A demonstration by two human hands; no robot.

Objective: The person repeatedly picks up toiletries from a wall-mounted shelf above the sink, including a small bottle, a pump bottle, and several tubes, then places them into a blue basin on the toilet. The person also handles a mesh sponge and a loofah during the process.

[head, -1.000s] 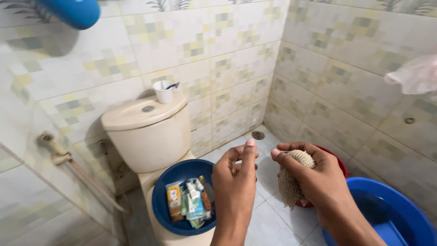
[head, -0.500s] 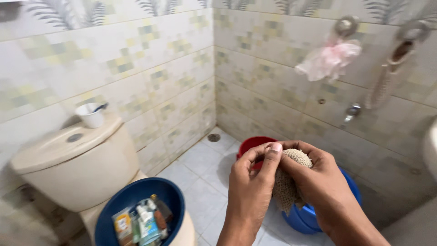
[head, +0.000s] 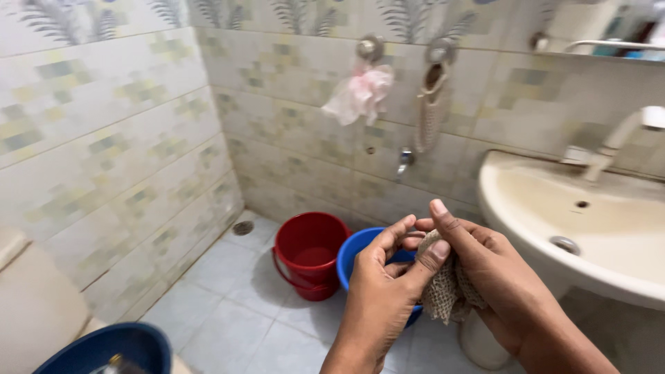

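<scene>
Both hands meet in the near middle of the view, over the tiled floor [head: 228, 305]. The right hand [head: 485, 270] is closed around a tan mesh scrubber [head: 443, 294], a coarse woven pouch that hangs crumpled below its palm, with the forefinger stretched up and left above it. The left hand [head: 381, 291] is narrowed to a pinch: its thumb presses against the scrubber's upper edge while the curled fingers sit just beside the right forefinger (whether they grip a loop or string there is too small to tell). So the scrubber sits between the two hands, touching both, in the air and just in front of the blue bucket [head: 357, 253].

A red bucket [head: 308, 253] stands on the floor touching the blue one on its left side, and a round floor drain [head: 242, 227] lies farther off near the left wall. To the right, a cream washbasin [head: 554, 221] juts from the far wall with a pale tap [head: 620, 135] at its back. On the far wall hang a pink mesh puff [head: 360, 93] and, just right of it, a tan knitted pouch [head: 431, 107], with a small metal wall tap [head: 405, 161] below them. At the near left, the rim of a dark blue basin [head: 104, 343] shows beside a cream toilet tank [head: 31, 305].
</scene>
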